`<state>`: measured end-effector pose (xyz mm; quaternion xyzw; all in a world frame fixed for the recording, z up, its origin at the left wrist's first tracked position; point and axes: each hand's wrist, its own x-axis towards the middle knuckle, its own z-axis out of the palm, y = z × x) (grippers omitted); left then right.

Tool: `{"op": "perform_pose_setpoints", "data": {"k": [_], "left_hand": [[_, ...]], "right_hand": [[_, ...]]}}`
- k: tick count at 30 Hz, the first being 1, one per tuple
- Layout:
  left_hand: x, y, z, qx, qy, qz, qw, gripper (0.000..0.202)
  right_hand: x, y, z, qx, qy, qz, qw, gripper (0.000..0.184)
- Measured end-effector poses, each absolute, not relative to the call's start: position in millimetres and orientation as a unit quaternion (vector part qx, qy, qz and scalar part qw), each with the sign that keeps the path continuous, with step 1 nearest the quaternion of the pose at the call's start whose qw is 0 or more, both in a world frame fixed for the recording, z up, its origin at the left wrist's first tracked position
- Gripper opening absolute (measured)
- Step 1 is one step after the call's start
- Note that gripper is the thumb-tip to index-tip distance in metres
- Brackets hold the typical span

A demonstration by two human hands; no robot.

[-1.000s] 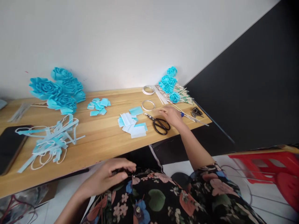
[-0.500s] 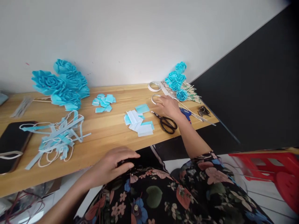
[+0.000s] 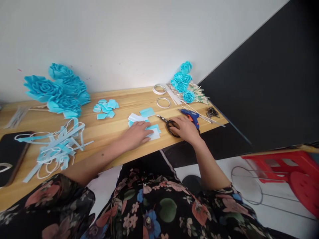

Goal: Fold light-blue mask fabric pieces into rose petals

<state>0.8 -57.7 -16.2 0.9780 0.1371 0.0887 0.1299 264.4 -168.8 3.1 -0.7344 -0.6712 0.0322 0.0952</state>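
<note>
My left hand (image 3: 137,133) lies over the pile of blue and white cut pieces (image 3: 134,117) in the middle of the table, fingers stretched out and partly covering them. My right hand (image 3: 184,128) is over the black-handled scissors (image 3: 171,132), its fingers apart and reaching across the handle loops. The scissors lie flat, blades pointing back left. Just beyond my right hand lies a blue glue gun (image 3: 191,114) with an orange part. Two rings of white tape, a nearer one (image 3: 163,103) and a farther one (image 3: 159,89), lie behind the scissors.
Large blue crepe flowers (image 3: 57,89) and a tangle of blue strips and white cords (image 3: 58,142) are at left, beside a dark phone (image 3: 12,156). Blue scraps (image 3: 106,108) lie centre-left. Smaller blue flowers (image 3: 183,79) rest back right against the wall. A red stool (image 3: 286,169) stands right.
My right hand has left the nearer tape ring and come back to the scissors. My left hand has moved from the table's front edge up onto the cut pieces.
</note>
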Motion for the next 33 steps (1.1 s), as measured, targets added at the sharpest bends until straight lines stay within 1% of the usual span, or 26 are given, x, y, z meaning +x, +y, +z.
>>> {"op": "perform_pose_setpoints", "data": {"k": [2, 6, 12, 15, 20, 23, 25, 27, 30, 32, 33], "left_hand": [[3.3, -57.0, -14.9, 0.979, 0.151, 0.085, 0.107, 0.028], [-2.8, -60.5, -10.5, 0.974, 0.198, 0.090, 0.066, 0.028], [-9.5, -63.9, -12.6, 0.969, 0.212, 0.108, 0.063, 0.025], [-9.2, -62.6, -12.1, 0.969, 0.205, 0.109, 0.081, 0.028], [-9.5, -61.7, -10.5, 0.965, 0.207, 0.112, 0.113, 0.030], [-10.2, -60.0, -11.0, 0.956, 0.204, 0.149, 0.148, 0.030], [-11.0, -57.6, -10.7, 0.939, 0.202, 0.205, 0.190, 0.028], [-12.3, -54.4, -9.3, 0.901, 0.203, 0.279, 0.262, 0.026], [-14.4, -48.9, -5.6, 0.792, 0.239, 0.347, 0.442, 0.027], [-15.2, -44.5, -3.2, 0.681, 0.273, 0.352, 0.582, 0.033], [-15.2, -42.2, -2.3, 0.618, 0.277, 0.352, 0.646, 0.037]], "right_hand": [[258.8, -160.4, -2.6, -0.759, -0.645, -0.005, 0.086, 0.046], [253.2, -143.2, -11.3, -0.791, -0.603, -0.057, 0.089, 0.047], [234.7, -112.4, 5.2, -0.740, -0.657, -0.076, 0.127, 0.034], [220.0, -86.9, 15.5, -0.707, -0.694, -0.063, 0.119, 0.032], [211.5, -42.4, 15.8, -0.695, -0.716, -0.021, 0.061, 0.029], [213.8, -28.0, 11.0, -0.701, -0.710, 0.034, 0.057, 0.018], [214.9, -24.9, 8.3, -0.698, -0.706, 0.065, 0.097, 0.008], [213.9, -25.7, 7.5, -0.685, -0.700, 0.103, 0.171, 0.004], [206.7, -31.3, 11.5, -0.635, -0.692, 0.152, 0.308, 0.005], [197.6, -36.7, 17.2, -0.600, -0.699, 0.134, 0.366, 0.005], [192.2, -39.9, 20.4, -0.587, -0.707, 0.109, 0.377, 0.005]]}}
